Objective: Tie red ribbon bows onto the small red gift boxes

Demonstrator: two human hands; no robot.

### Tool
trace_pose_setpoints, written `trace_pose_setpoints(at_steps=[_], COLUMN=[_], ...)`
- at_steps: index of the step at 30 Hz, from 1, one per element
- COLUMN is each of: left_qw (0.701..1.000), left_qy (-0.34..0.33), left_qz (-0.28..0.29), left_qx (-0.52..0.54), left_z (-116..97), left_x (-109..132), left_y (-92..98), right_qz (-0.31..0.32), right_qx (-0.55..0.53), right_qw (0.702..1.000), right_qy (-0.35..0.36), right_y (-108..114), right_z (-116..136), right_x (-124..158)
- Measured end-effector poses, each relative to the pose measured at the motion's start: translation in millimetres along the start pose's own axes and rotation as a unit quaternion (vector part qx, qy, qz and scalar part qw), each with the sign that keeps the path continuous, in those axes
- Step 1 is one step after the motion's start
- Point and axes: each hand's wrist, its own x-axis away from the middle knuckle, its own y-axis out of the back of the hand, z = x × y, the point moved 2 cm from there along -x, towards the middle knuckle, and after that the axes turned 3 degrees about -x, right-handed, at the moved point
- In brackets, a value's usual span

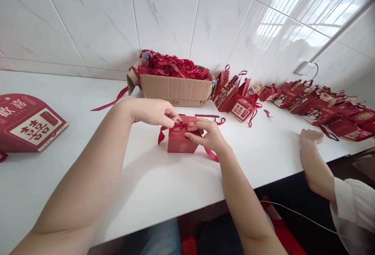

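A small red gift box [182, 145] with pale lettering stands on the white table in front of me. Dark red ribbon [211, 154] lies over its top, and loose ends hang out on both sides. My left hand [156, 112] reaches over the box's upper left edge, its fingers pinched together on the ribbon. At the top right of the box, my right hand [209, 133] is closed with thumb and fingers on the ribbon knot. The exact grip of both sets of fingertips is partly hidden.
Behind the box stands a cardboard box [175, 90] heaped with red ribbons [175, 66]. Finished-looking red gift boxes [240, 108] and many more [319, 108] line the right. A large red box [31, 124] sits at left. Another person's hand [311, 137] rests at right.
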Motion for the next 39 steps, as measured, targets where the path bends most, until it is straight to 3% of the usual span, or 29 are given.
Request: trace_pose_setpoints(at_steps=[3,13,18,22,28,32,39], left_qw=[0.997,0.993,0.987,0.994,0.988,0.976,0.983], left_qy=[-0.023,-0.041,-0.089,-0.082,-0.046,-0.05,-0.005], left_qz=[0.072,0.096,0.118,0.065,-0.113,-0.121,-0.09], left_qx=[-0.03,-0.06,-0.063,-0.023,0.091,0.174,0.162], left_z=[-5.1,-21.3,-26.8,-29.5,-28.2,-31.8,-32.2], left_x=[2.1,7.8,8.3,6.5,-11.8,-23.0,-32.2], left_y=[-3.0,-9.6,-11.4,-12.1,-18.2,-26.4,-33.3], right_qz=[0.002,0.007,0.012,0.017,0.014,0.017,0.011], right_qx=[-0.002,0.007,0.009,-0.003,-0.013,-0.019,-0.015], right_qw=[1.0,1.0,1.0,1.0,1.0,1.0,1.0], right_qy=[0.006,0.005,0.002,0.008,0.01,0.008,0.009], right_y=[-0.2,-0.3,0.0,-0.2,-0.2,-0.5,-0.4], right_z=[-0.3,-2.5,-2.3,-1.6,-2.9,-3.7,-3.9], right_x=[0.0,0.5,0.7,0.7,0.5,0.9,1.5])
